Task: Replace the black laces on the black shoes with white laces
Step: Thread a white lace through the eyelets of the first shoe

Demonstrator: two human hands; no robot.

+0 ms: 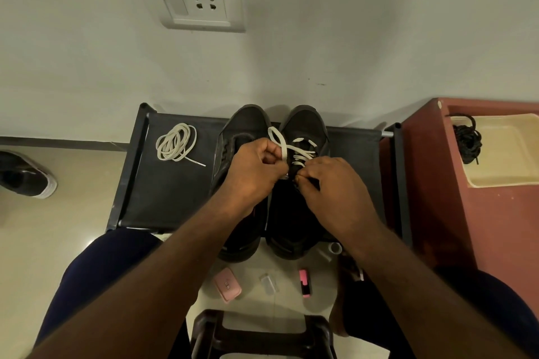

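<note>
The white lace [303, 145] already crosses several lower eyelets of the right-hand shoe [303, 122], which sits directly under my hands, so I judge I'm mid-threading this first shoe. My left hand [253, 172] is curled, pinching a loop of that lace. My right hand [335, 186] has its fingertips bunched at the upper eyelets; whether they hold lace or tongue I cannot tell. Next I'd need to feed the tip through the next eyelet and pull evenly. The unlaced left shoe [245, 122] is beside it, the spare coiled lace [175, 141] lies left of my left hand, and the black laces [466, 140] lie well right of my right hand.
</note>
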